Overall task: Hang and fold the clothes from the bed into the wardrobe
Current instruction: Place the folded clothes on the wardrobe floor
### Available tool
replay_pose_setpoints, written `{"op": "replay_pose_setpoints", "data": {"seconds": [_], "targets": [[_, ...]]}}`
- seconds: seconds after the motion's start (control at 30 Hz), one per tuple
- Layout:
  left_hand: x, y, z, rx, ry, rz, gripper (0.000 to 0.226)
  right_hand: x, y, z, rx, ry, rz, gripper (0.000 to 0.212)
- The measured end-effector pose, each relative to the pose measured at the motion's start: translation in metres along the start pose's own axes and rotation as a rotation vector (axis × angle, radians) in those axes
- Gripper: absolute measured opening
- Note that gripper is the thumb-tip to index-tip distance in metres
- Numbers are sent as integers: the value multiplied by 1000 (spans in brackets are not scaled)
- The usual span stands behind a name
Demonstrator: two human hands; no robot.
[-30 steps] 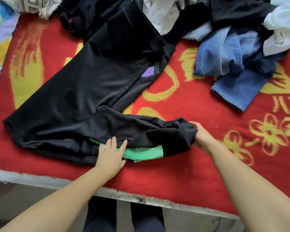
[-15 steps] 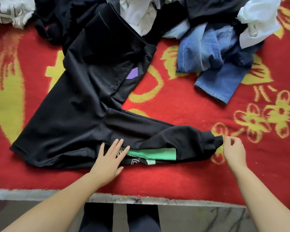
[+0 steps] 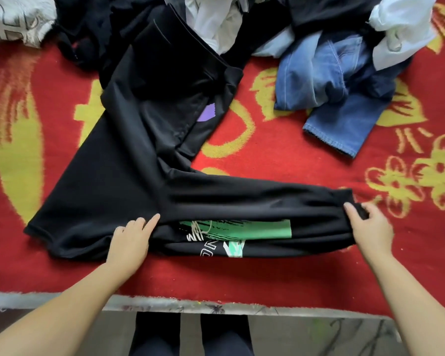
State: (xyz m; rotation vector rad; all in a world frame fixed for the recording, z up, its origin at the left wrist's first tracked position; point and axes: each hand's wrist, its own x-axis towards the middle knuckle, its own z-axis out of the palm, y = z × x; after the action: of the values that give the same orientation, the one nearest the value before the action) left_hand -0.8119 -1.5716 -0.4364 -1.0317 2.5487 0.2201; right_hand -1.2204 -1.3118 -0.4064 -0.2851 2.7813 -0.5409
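Observation:
A black long-sleeved garment with a green and white print lies spread on the red and yellow bed cover. One sleeve runs to the right along the near edge. My right hand grips the cuff end of that sleeve, fingers curled round the fabric. My left hand rests on the garment where the sleeve meets the body, index finger stretched out and the other fingers bent. A small purple patch shows near the garment's middle.
A pile of clothes lies at the back: blue jeans, white garments and dark items. A grey-white patterned cloth sits at the far left. The bed's pale front edge runs below my arms, my legs behind it.
My right hand has pulled the sleeve cuff out to the right, straightening the sleeve. More of the green print is uncovered. My left hand stayed on the garment.

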Motion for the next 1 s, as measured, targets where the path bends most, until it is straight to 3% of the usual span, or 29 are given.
{"op": "replay_pose_setpoints", "data": {"seconds": [0.1,0.17,0.27,0.37,0.43,0.47,0.57,0.67,0.77,0.83,0.9,1.0], "targets": [[-4,-17,-1,42,93,157,77,-8,22,19,33,-250,125,49],[-13,-26,2,54,96,224,71,-22,24,31,206,-297,390,68],[-26,-30,10,80,126,278,60,-38,12,47,627,-309,815,46],[-38,-16,22,97,68,298,87,-40,-17,41,769,-369,938,20],[-37,-1,20,87,-75,274,95,-28,-50,25,827,-377,870,3],[-33,7,17,67,-115,233,91,-20,-74,14,858,-363,822,7],[-17,22,6,-121,-58,138,54,4,-173,-17,1030,-329,655,12],[5,20,-3,-640,-62,-182,23,17,-281,-24,1255,-418,440,19],[17,-5,-18,-1210,-177,-457,15,10,-371,5,1455,-522,230,9],[18,-31,-22,-1368,-166,-532,14,-5,-404,37,1317,-581,112,20],[13,-59,-18,-1344,-171,-558,8,-29,-409,79,1004,-603,50,34],[-1,-107,-2,-1015,93,-652,28,-79,-360,142,516,-501,91,55]]}}
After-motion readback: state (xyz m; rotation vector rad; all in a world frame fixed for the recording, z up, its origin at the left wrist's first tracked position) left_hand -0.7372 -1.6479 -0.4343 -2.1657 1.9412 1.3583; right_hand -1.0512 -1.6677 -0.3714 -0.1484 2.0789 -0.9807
